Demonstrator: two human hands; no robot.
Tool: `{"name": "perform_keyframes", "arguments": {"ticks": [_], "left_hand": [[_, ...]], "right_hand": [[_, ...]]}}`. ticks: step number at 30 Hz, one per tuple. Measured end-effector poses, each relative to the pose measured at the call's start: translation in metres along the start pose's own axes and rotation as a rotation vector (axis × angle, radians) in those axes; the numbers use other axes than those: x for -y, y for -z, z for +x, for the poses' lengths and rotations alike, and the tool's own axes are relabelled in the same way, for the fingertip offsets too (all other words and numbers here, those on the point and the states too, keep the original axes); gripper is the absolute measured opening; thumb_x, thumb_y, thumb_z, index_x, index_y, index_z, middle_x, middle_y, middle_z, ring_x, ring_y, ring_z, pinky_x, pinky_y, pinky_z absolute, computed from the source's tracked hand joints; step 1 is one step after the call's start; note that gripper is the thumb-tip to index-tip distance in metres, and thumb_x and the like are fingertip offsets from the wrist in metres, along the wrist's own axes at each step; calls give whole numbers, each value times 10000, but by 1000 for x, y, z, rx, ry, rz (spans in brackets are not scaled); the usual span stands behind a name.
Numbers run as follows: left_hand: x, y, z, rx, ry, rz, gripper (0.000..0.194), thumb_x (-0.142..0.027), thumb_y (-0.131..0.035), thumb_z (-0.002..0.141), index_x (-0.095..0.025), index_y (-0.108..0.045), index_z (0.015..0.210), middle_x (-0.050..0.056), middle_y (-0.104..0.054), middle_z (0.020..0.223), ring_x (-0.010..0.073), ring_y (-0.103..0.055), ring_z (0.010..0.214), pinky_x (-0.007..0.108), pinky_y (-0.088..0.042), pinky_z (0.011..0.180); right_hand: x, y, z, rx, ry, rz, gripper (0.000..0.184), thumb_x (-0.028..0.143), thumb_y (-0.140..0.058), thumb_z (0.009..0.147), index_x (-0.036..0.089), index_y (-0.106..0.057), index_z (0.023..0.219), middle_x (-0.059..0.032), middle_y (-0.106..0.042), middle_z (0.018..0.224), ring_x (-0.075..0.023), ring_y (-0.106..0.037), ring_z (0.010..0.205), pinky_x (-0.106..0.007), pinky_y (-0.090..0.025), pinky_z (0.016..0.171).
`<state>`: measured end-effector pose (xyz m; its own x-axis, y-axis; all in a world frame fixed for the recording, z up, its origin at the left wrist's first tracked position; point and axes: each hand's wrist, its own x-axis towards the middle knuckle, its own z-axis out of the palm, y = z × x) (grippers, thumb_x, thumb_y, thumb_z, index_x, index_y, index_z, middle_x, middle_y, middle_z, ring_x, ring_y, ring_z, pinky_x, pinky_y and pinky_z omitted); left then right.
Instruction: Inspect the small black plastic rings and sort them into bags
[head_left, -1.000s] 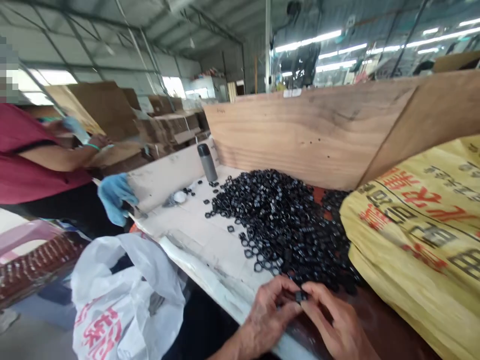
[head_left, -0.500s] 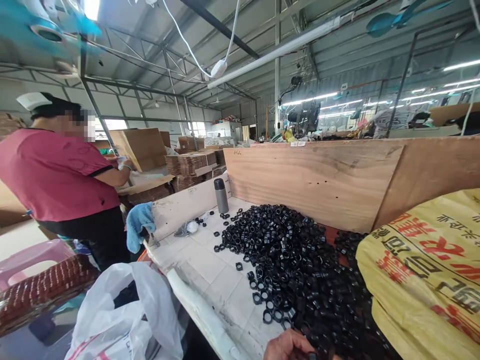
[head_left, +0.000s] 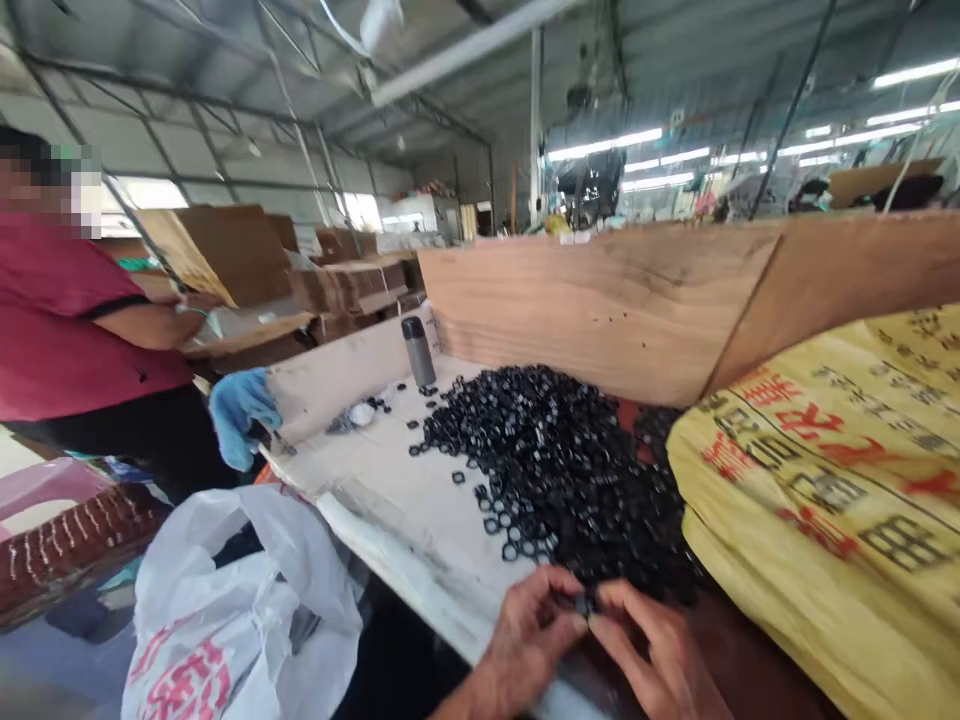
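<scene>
At the near edge of the worktop (head_left: 390, 500), left hand (head_left: 529, 640) and right hand (head_left: 652, 650) come together just in front of the heap, fingertips pinched on one small black ring (head_left: 583, 603). Both grips clenched on that ring, slightly blurred, most of it hidden by the fingers. Heap of black rings (head_left: 547, 470) sits right behind the hands, touching the plywood board (head_left: 600, 310) along its far side and spreading toward the yellow woven sack (head_left: 795, 500) on the right. Loose rings (head_left: 510, 530) lie scattered along the heap's left edge on the pale worktop surface. Sack has red and black printing, slumps against the heap, and sits close to the right hand. Dark brown surface (head_left: 750, 640) shows under and right of the hands. Further along the worktop, near the far corner, a grey flask (head_left: 418, 350) stands upright by the board, with a small crumpled plastic packet (head_left: 360, 414) lying near it. White plastic bag (head_left: 240, 610) with red print hangs below the worktop's left edge. Co-worker in a red top (head_left: 75, 320) stands at left, one blue-gloved hand (head_left: 241, 415) at the worktop edge, other arm reaching toward flattened cardboard (head_left: 247, 325). Stacks of cardboard (head_left: 337, 285) fill the background.
</scene>
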<state>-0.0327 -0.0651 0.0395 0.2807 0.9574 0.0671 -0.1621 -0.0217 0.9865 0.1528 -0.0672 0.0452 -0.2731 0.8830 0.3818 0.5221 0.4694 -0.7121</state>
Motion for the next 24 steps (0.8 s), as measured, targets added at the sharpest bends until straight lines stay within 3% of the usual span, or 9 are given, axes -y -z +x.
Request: {"name": "perform_keyframes", "arguments": {"ticks": [1, 3, 9, 12, 15, 17, 19, 21, 24], "left_hand": [[-2, -1, -1, -9, 5, 17, 351, -467, -734, 823, -169, -659, 991, 40, -664, 886, 174, -645, 842, 291, -510, 808], [-3, -1, -2, 19, 2, 55, 271, -397, -698, 866, -175, -652, 1015, 48, -669, 966, 173, -647, 872, 297, -519, 816], [3, -1, -3, 6, -308, 429, 200, -178, -545, 938, -218, -607, 1124, 63, -658, 1125, 196, -613, 1106, 370, -480, 1002], [-4, 1, -10, 36, -320, 473, 237, -150, -533, 921, -222, -592, 1139, 66, -652, 1143, 182, -632, 1033, 335, -520, 917], [-20, 10, -22, 223, -239, 510, 252, -109, -576, 834, -207, -628, 1061, 55, -666, 1036, 157, -635, 840, 285, -533, 757], [-31, 16, -28, 404, -269, 585, 231, -86, -601, 770, -200, -659, 962, 43, -677, 915, 175, -627, 833, 306, -522, 782], [-39, 20, -30, 506, -306, 644, 137, -106, -610, 779, -197, -670, 862, 45, -681, 853, 194, -626, 869, 327, -510, 819], [-40, 21, -26, 425, -273, 675, 103, -161, -584, 852, -192, -647, 776, 42, -668, 821, 179, -620, 832, 314, -506, 789], [-24, 19, -11, 39, -151, 742, 91, -227, -581, 893, -192, -620, 818, 11, -606, 790, 145, -586, 715, 284, -506, 689]], "right_hand": [[5, 5, 1, 30, -7, 25, 194, 374, -516, 960, 232, -634, 899, 7, -655, 757, -150, -629, 674, -215, -506, 650], [11, 9, 3, 54, -41, 63, 201, 337, -482, 971, 225, -639, 916, -12, -664, 796, -166, -630, 717, -248, -507, 689], [15, 6, 3, 96, -297, 258, 130, 306, -553, 917, 209, -631, 878, 49, -555, 570, -124, -497, 478, -220, -386, 466], [16, 12, 4, 134, -376, 339, 243, 361, -587, 901, 208, -580, 712, 70, -475, 509, -102, -426, 439, -213, -328, 436], [12, 21, 6, -21, -368, 213, 393, 412, -582, 910, 210, -479, 589, 54, -455, 530, -105, -419, 488, -225, -321, 474], [5, 22, 5, -119, -332, 94, 352, 390, -576, 912, 212, -498, 619, 47, -467, 559, -115, -432, 523, -232, -332, 500], [-3, 20, 3, -118, -268, -1, 228, 307, -565, 902, 210, -552, 696, 32, -511, 622, -128, -468, 564, -238, -369, 532], [-9, 15, 1, -91, -192, -76, 63, 204, -552, 865, 202, -608, 837, 5, -561, 730, -147, -528, 635, -249, -427, 588], [-14, 7, -1, -51, -92, -178, 242, 141, -582, 827, 196, -617, 1060, -43, -587, 912, -189, -598, 805, -292, -504, 718]]}}
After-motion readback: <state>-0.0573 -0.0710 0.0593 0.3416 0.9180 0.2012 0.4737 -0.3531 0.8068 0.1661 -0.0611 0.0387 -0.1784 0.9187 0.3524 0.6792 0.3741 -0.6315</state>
